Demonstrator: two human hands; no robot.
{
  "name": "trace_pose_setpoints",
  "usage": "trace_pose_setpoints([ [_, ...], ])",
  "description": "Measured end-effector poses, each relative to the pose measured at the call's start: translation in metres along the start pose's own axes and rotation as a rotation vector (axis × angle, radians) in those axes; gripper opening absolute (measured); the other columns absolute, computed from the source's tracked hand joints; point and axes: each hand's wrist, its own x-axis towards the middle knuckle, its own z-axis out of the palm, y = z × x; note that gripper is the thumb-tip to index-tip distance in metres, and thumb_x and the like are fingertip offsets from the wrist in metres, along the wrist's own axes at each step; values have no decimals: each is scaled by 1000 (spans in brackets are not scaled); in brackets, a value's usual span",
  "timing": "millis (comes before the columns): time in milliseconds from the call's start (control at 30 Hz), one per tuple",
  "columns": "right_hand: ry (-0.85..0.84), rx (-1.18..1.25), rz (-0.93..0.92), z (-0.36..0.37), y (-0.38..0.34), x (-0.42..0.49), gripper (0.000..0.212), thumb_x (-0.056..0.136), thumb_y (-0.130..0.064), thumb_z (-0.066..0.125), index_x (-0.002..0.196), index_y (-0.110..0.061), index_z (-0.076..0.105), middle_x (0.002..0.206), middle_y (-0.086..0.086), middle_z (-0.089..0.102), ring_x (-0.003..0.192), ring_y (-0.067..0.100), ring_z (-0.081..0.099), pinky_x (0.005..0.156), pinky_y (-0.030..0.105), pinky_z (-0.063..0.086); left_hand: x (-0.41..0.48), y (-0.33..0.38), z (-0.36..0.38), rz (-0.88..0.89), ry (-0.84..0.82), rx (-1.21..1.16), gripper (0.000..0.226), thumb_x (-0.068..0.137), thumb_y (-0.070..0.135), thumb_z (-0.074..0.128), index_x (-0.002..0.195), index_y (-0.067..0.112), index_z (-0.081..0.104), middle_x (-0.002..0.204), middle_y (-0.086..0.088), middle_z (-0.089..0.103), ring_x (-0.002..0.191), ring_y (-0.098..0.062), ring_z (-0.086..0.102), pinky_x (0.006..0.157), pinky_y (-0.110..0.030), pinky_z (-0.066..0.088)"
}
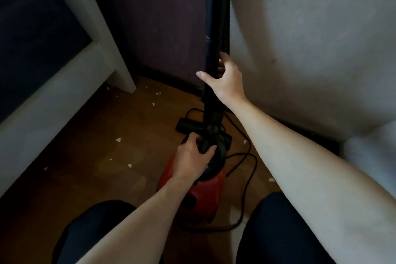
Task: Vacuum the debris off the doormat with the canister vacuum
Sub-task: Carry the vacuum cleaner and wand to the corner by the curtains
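Observation:
A red canister vacuum (203,195) stands on the wooden floor between my knees, in a room corner. My left hand (192,161) grips the black handle (205,146) on top of the canister. The black wand (212,49) stands upright against the corner, and my right hand (225,79) grips it about halfway up, thumb across its front. The black floor nozzle (186,124) lies flat on the floor behind the canister. A ribbed hose (227,23) runs up beside the wand. No doormat is in view.
Small white paper scraps (118,140) lie scattered on the floor (96,178). A black power cord (248,178) loops on the floor right of the canister. A white furniture leg (120,66) stands at the left, a dark panel (154,17) behind, a pale wall (310,38) at the right.

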Motion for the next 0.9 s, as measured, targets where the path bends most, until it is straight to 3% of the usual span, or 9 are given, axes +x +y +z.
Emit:
trace_pose_setpoints([
  [100,-18,155,58,9,6,5,36,85,-27,82,114,-12,66,102,-3,73,99,10,68,93,30,55,7,2,7,-78,-20,-190,34,95,37,69,119,17,54,78,-10,71,47,-15,63,43,-27,52],
  [267,-33,318,70,20,13,6,16,89,-14,79,94,-8,66,81,-9,62,80,-2,62,80,14,50,15,-5,19,-42,18,-154,46,94,52,63,122,15,58,105,-6,70,89,-22,70,66,-35,60],
  [333,-45,339,66,24,12,7,18,88,-12,80,84,-8,62,77,-7,59,74,-2,59,76,12,49,14,-5,21,-6,66,-122,46,97,49,61,121,10,63,105,-6,71,92,-18,69,73,-29,58],
  [467,-44,386,34,30,12,4,27,87,-11,81,80,6,61,75,10,59,72,15,61,73,22,53,12,-7,21,10,92,-85,45,97,47,60,120,8,64,104,-6,71,94,-17,69,76,-28,57],
  [533,-32,403,28,32,11,3,24,87,-9,80,79,4,62,72,8,59,68,14,61,70,23,53,11,-5,18,-5,81,-79,42,98,45,61,117,7,64,103,-7,71,90,-17,69,72,-24,55],
  [633,-16,398,21,36,13,0,25,88,-10,80,76,-3,59,67,0,58,63,12,60,67,25,53,6,-3,10,5,81,-40,27,98,42,62,95,15,61,86,-3,69,64,-9,60,52,-11,40],
  [700,-6,393,16,37,15,-1,26,88,-12,79,76,0,59,66,5,56,62,14,58,66,26,52,2,-3,4,14,89,-17,27,98,44,62,84,22,55,72,4,60,52,-4,50,42,-12,34],
  [800,6,388,-13,34,6,3,29,88,-14,80,75,0,58,68,11,57,63,19,59,68,31,52,1,4,-15,62,100,34,31,97,49,60,91,19,62,77,6,63,57,-4,57,45,-12,43],
  [900,19,393,-24,30,-11,4,30,87,-16,80,74,-3,57,67,12,56,62,20,57,67,33,50,-3,4,-34,65,101,65,39,95,56,59,98,18,67,87,4,70,72,-12,68,62,-35,61],
])
